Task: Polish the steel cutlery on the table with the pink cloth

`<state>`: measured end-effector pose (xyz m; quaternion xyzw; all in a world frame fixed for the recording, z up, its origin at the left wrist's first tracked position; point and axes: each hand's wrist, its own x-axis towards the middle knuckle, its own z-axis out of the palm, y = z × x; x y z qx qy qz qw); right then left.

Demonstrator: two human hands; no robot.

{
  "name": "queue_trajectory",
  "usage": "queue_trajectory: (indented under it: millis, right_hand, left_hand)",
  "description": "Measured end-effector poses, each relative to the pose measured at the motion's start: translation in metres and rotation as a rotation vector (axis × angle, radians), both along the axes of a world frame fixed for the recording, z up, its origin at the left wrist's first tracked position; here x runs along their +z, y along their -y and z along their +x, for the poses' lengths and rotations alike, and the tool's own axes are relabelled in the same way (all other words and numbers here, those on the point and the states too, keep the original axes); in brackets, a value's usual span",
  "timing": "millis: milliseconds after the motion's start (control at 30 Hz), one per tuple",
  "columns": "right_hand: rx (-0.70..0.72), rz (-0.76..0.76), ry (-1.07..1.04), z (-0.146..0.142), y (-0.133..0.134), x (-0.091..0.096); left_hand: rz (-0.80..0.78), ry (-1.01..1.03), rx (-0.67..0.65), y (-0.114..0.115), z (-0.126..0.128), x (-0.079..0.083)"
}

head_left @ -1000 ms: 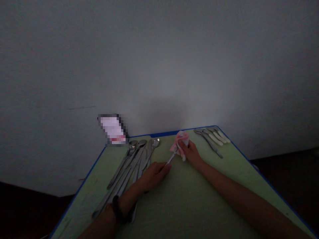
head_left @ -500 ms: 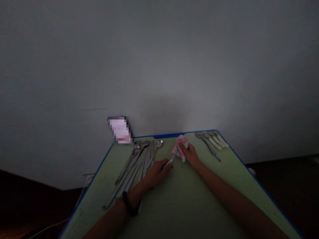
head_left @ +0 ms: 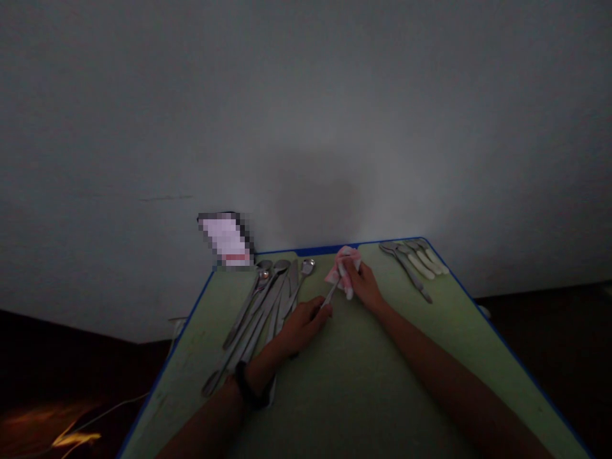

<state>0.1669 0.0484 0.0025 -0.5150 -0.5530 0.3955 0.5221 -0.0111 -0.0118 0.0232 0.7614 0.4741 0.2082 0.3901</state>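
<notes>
My left hand [head_left: 305, 322] rests on the green table [head_left: 363, 376] with its fingers closed on the handle end of a metal utensil [head_left: 329, 296]. The utensil's far end runs into a pink and white cloth [head_left: 340, 264]. My right hand [head_left: 364, 284] is closed on that cloth and presses it around the utensil. Both hands sit near the table's far edge, in dim light.
A row of long metal spoons and knives [head_left: 261, 309] lies left of my left hand. Several utensils with pale handles [head_left: 417, 260] lie at the far right corner. A blurred card [head_left: 225, 239] stands at the far left corner. A pale wall rises behind the table.
The view shifted slightly. Both hands stay on the utensil and the cloth, with only small movement of the cloth along the utensil.
</notes>
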Motion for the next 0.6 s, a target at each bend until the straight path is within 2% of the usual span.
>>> queue_trajectory:
  millis: [233,367,533,600]
  right_hand:
    - [0.091,-0.021,-0.023,0.0032,-0.0051,0.0026]
    - [0.091,-0.025,0.000,0.0031,-0.0067,0.0012]
    - [0.072,0.004,0.039,0.0030,-0.0065,-0.0004]
    - [0.074,0.005,0.044,0.0032,-0.0059,-0.0009]
  left_hand:
    - [-0.042,0.039,0.012,-0.0020,-0.0008,-0.0011]
    - [-0.033,0.070,0.055,-0.0005,0.0000,0.0008]
    - [-0.150,0.224,0.063,0.0012,0.0013,0.0015]
    - [-0.152,0.285,0.056,0.0011,0.0015,0.0002]
